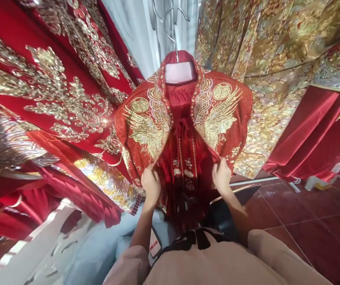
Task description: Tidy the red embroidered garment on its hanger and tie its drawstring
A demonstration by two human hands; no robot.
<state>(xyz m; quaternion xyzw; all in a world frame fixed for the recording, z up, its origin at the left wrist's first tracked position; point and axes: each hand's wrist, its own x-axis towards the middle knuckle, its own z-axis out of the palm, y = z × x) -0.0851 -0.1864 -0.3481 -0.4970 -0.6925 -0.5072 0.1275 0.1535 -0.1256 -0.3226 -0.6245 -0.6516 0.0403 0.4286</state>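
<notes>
A red jacket [184,118] with gold phoenix embroidery hangs in front of me on a metal hanger [172,27]. Its two front panels are spread apart, showing a red embroidered garment [184,166] inside. My left hand [150,184] is closed on the lower hem of the left panel. My right hand [221,176] is closed on the lower hem of the right panel. Both forearms reach up from beige sleeves.
Red and gold embroidered robes [48,99] hang close on the left, and gold-covered ones [276,59] on the right. Dark red floor tiles [306,221] lie at the lower right. A pale blue and white object [99,245] sits below my left arm.
</notes>
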